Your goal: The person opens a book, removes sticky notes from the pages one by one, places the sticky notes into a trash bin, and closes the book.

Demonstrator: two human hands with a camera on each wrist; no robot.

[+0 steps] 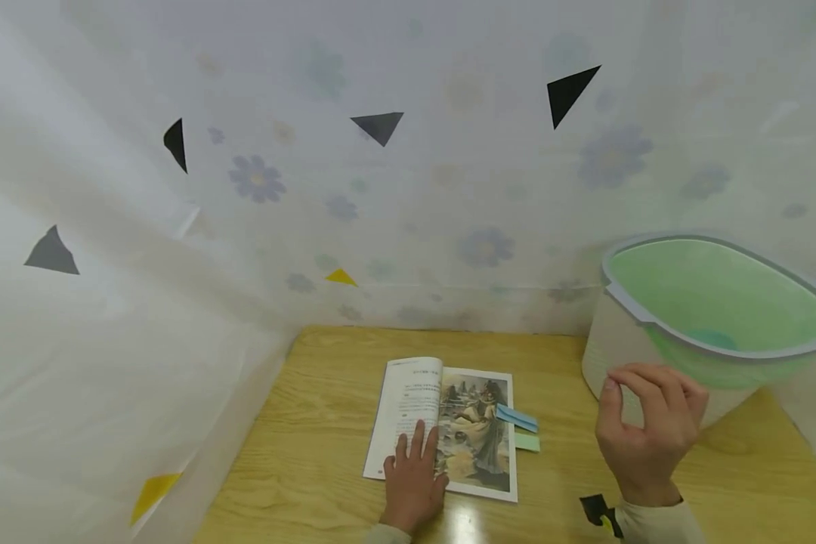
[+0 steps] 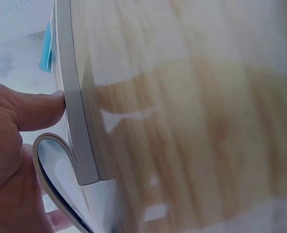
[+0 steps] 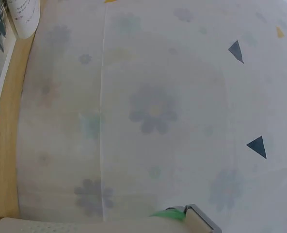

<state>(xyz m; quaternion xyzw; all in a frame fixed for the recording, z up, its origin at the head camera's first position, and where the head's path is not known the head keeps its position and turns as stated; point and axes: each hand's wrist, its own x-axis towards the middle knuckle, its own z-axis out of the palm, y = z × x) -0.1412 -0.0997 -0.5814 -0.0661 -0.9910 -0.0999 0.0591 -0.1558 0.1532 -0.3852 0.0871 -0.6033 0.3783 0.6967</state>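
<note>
An open book [image 1: 479,483] lies on the table, text on its curved left page and a painted scene on the right. My left hand [image 1: 413,483] rests on the left page with fingers spread and thumb by the fold. In the left wrist view the thumb [image 2: 39,110] presses at the book's lower edge [image 2: 80,145], beside the looped page. A blue sticky note [image 1: 517,418] and a green sticky note [image 1: 527,441] stick out on the right. My right hand [image 1: 653,427] is raised before the bin, thumb and index fingertips together, nothing visible between them.
A bin [image 1: 619,344] with a grey rim and green inside stands at the table's back right. Flower-patterned sheeting [image 1: 449,189] with dark and yellow triangles hangs behind and to the left. Wooden tabletop [image 1: 299,453] surrounds the book.
</note>
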